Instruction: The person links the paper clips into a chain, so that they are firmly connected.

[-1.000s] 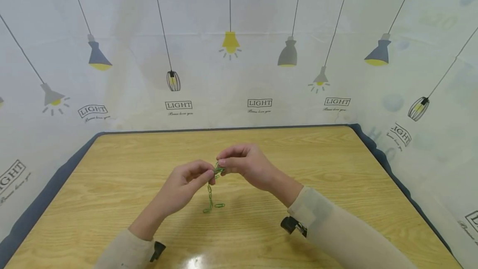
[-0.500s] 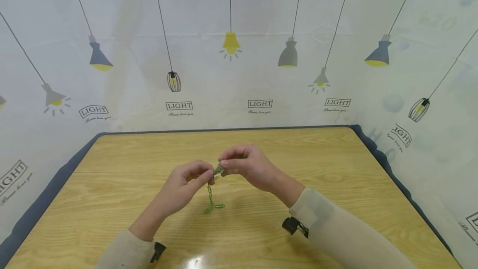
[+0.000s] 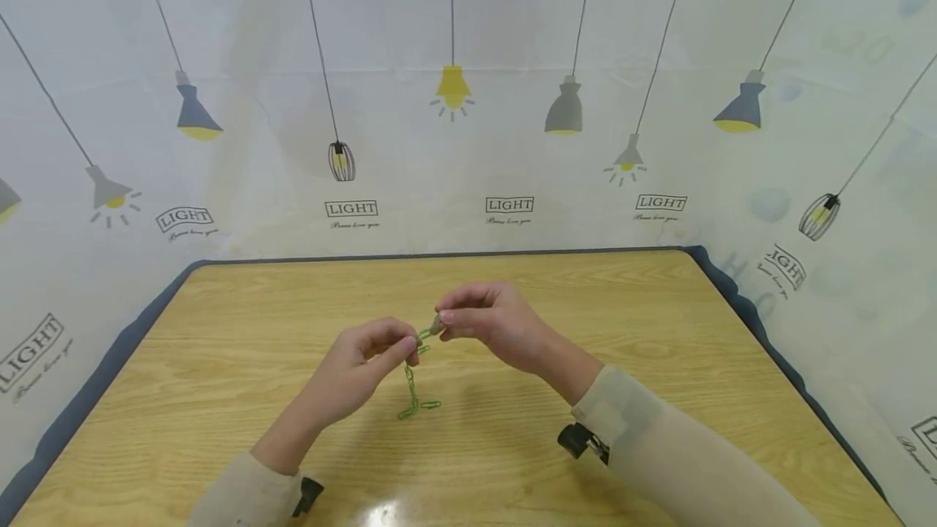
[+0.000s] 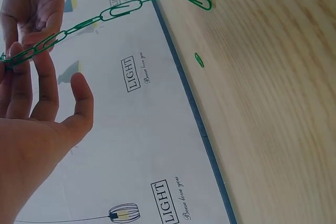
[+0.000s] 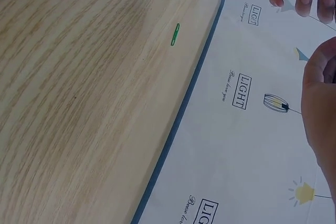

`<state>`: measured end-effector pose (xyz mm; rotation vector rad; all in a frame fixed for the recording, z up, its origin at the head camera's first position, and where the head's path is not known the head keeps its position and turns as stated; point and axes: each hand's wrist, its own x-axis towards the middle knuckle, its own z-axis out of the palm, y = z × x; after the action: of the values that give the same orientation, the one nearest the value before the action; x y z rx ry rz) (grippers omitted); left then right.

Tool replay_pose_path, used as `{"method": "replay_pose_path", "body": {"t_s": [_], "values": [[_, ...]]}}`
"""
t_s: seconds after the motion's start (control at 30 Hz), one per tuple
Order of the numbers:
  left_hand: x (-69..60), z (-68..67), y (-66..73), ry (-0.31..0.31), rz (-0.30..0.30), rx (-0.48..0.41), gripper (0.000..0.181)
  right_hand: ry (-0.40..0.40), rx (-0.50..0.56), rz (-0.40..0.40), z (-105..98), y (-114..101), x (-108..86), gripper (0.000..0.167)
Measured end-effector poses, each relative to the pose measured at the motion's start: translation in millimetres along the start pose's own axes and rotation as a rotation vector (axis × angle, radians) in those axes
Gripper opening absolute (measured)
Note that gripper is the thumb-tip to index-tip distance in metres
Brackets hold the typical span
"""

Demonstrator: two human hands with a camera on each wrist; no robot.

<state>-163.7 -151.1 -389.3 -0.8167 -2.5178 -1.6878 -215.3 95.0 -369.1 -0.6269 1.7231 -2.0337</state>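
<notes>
A chain of green paper clips (image 4: 122,10) runs down from my left hand (image 3: 366,360), which pinches it near the top between thumb and fingertips. Its lower end (image 3: 407,412) lies on the table. Slightly higher and to the right, my right hand (image 3: 496,328) pinches a green paper clip (image 3: 437,324) between thumb and forefinger. A short green stretch spans the small gap between both hands; how the clips join there is too small to tell. One loose green paper clip (image 5: 175,34) lies flat on the table, close to the chain's lower end.
The wood-grain table (image 3: 586,299) has a dark blue edging along its back and sides. A white cloth backdrop (image 3: 410,120) printed with hanging lamps stands behind and around it. Black wrist cameras (image 3: 581,441) are strapped at the sleeve cuffs.
My right hand has drawn slightly right, away from the left, and the gap between the fingertips has widened, with the green clip stretch now showing there. The left hand stays nearly still.
</notes>
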Motion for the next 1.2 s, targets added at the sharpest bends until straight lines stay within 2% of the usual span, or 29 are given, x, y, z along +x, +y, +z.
{"method": "replay_pose_path", "body": {"t_s": [0.13, 0.3, 0.4, 0.63, 0.83, 0.97, 1.07, 1.2], "values": [[0.4, 0.4, 1.4, -0.013, 0.001, -0.02, 0.019, 0.006, 0.001, -0.002, 2, -3, -1.3, 0.021], [0.4, 0.4, 4.2, -0.052, -0.033, -0.069, 0.02, 0.001, -0.008, -0.026, 4, -2, -1.3, 0.021], [1.5, 0.6, 6.0, -0.06, -0.051, -0.057, 0.021, -0.009, -0.033, -0.04, 5, 0, -0.8, 0.024], [6.8, 2.5, 7.1, -0.004, -0.033, -0.011, 0.018, -0.02, -0.065, -0.048, 6, 2, -1.7, 0.011], [7.4, 2.4, 7.9, 0.037, -0.015, 0.011, 0.016, -0.051, -0.068, -0.046, 5, 4, -2.6, 0.019], [6.0, 1.3, 7.4, 0.045, -0.02, 0.018, 0.017, -0.076, -0.07, -0.011, 3, 6, -3.2, 0.016], [5.4, -0.1, 7.8, 0.054, -0.025, 0.028, 0.017, -0.089, -0.112, 0.01, 1, 8, -4.1, 0.012], [5.2, -2.8, 8.6, 0.06, -0.019, 0.041, 0.016, -0.094, -0.219, 0.023, -4, 12, -3.9, 0.021]]}}
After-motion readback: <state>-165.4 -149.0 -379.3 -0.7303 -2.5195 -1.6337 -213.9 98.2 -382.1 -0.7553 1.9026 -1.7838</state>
